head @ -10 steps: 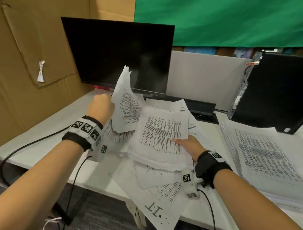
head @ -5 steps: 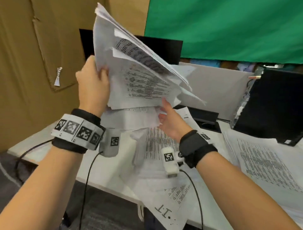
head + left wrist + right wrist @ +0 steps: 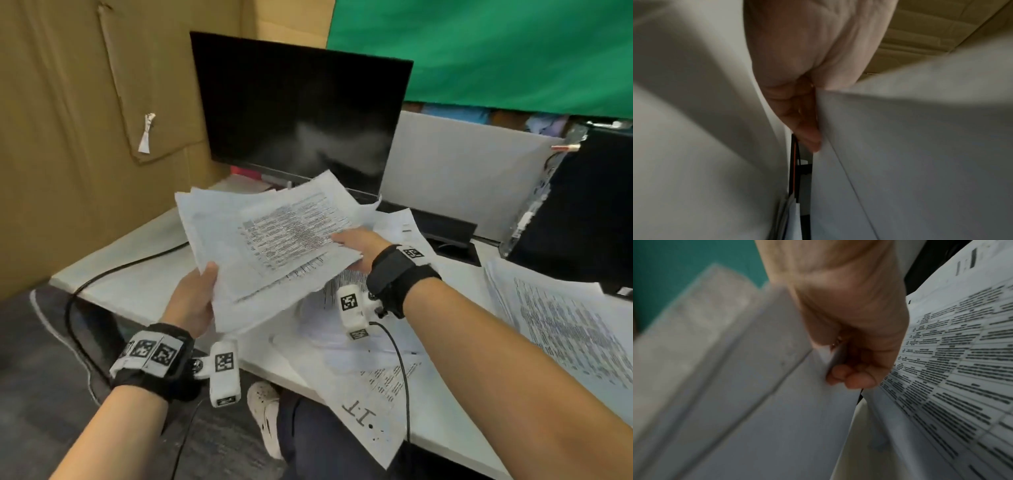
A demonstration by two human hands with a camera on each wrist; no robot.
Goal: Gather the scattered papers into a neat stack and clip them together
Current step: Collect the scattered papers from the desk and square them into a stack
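Papers (image 3: 274,240) — a loose, uneven bundle of printed sheets — are held up above the desk (image 3: 144,274) in front of the dark monitor (image 3: 298,113), tilted with the printed face toward the camera. The left hand (image 3: 191,301) grips the bundle's near left corner, thumb on top and the fingers (image 3: 805,123) underneath against the blank underside. The right hand (image 3: 359,246) holds the right edge, thumb lying across the printed text; in the right wrist view its curled fingers (image 3: 855,378) pinch the sheets from below. The sheets are fanned, their edges not lined up.

Under the bundle more loose sheets (image 3: 370,370) lie spread on the desk, one hanging over the near edge with large printed characters. To the right sits a separate pile of printed pages (image 3: 555,325), just in front of a black computer case (image 3: 582,212). A black cable (image 3: 113,274) runs across the left part of the desk. Brown cardboard (image 3: 68,137) stands at the left — a green cloth (image 3: 479,51) hangs behind the monitor.
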